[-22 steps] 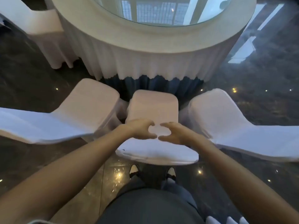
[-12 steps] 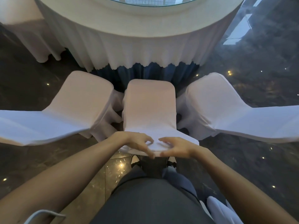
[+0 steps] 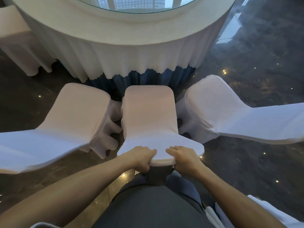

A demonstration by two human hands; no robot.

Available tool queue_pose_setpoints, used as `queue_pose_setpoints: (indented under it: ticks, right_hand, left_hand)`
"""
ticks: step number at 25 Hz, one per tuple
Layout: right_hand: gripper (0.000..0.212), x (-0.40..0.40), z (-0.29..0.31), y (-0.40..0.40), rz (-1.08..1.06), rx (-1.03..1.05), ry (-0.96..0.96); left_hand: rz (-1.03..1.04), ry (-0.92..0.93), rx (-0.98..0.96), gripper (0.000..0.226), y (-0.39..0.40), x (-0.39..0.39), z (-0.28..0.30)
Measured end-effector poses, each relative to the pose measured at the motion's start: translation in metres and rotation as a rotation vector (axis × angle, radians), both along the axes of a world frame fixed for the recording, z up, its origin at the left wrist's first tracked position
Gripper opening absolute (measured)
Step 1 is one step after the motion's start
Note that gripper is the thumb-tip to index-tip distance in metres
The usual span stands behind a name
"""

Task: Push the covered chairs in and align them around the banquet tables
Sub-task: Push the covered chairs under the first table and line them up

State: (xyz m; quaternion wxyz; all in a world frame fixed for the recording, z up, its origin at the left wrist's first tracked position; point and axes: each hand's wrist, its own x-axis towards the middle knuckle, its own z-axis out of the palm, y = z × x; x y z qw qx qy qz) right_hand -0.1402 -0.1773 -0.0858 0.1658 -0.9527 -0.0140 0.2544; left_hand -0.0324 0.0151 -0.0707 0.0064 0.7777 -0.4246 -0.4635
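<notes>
A: Start nearest. What are the hands doing?

B: Both grip the top edge of the middle chair (image 3: pixel 148 116), on its backrest. The left hand (image 3: pixel 141 157) is curled over that edge, fingers on top and thumb tucked beneath, clamped on the cover. The right hand (image 3: pixel 184 157) sits just beside it, fingers laid forward over the top and wrapped round the edge in the same way.

A: Why hold it there, side by side?

B: My guess is that a centred two-handed grip lets the push go straight, so the chair does not swing toward either neighbour.

A: And beyond the fingertips?

B: The seat runs away from the fingers toward the table. Its far edge lies close to the table skirt (image 3: pixel 131 60), whose white pleats hang over a dark blue underlayer. Whether seat and skirt touch, I cannot tell.

A: To either side?

B: Left of the left fingers stands the left chair (image 3: pixel 72 116), right of the right fingers the right chair (image 3: pixel 218 109). Both fan outward, their backs angled away, their front corners near the middle chair's seat.

A: So how far along is this one?

B: It looks nearly in. Judging by the fan, the neighbours already follow the curve of the round table (image 3: pixel 125 25), and this one seems squared between them.

A: Anything further off?

B: Past the skirt on the left, another covered chair (image 3: pixel 18 46) stands well apart.
</notes>
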Motion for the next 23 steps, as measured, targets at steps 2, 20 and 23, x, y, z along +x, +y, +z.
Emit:
queue_pose_setpoints:
  ticks: [2, 20, 23]
  right_hand:
    - [0.039, 0.017, 0.004, -0.001, -0.053, -0.003, -0.074]
    - [0.03, 0.31, 0.034, -0.101, -0.061, -0.077, -0.148]
    - [0.026, 0.34, 0.027, -0.11, -0.027, -0.073, -0.158]
  left_hand:
    - [0.059, -0.031, -0.07, 0.041, 0.001, 0.013, 0.0]
    - [0.514, -0.284, -0.175, 0.03, -0.101, 0.258, 0.023]
    - [0.59, -0.252, -0.203, 0.04, -0.11, 0.282, 0.016]
